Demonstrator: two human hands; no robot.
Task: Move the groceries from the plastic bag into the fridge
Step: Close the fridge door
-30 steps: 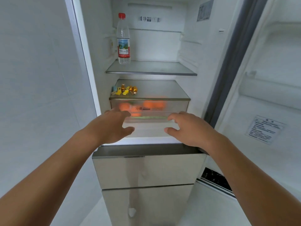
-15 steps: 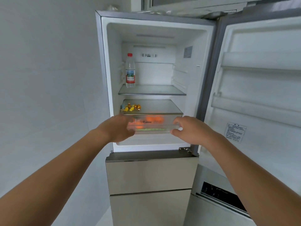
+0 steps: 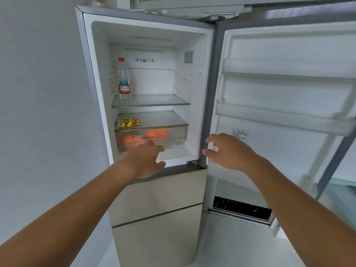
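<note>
The fridge (image 3: 96, 78) stands open in front of me. A clear water bottle (image 3: 123, 79) with a red cap stands at the left of the upper glass shelf (image 3: 154, 102). Small yellow and gold wrapped items (image 3: 129, 121) lie on the lower shelf. Beneath it, the translucent crisper drawer (image 3: 179, 134) is pushed in, with orange fruit (image 3: 157, 133) and something green showing through its front. My left hand (image 3: 145, 160) hovers just before the drawer, fingers apart and holding nothing. My right hand (image 3: 230, 152) is out by the hinge side, fingers spread, also holding nothing. No plastic bag is in view.
The fridge door (image 3: 279, 112) hangs open to the right, its white racks (image 3: 285, 118) bare. Two closed lower drawers (image 3: 163, 195) sit below the open compartment. A white wall (image 3: 38, 93) is close on the left. Pale floor lies below.
Both hands have come off the crisper drawer and drawn back. My right hand has moved right to the hinge side. My view has pulled back, taking in the whole compartment and door.
</note>
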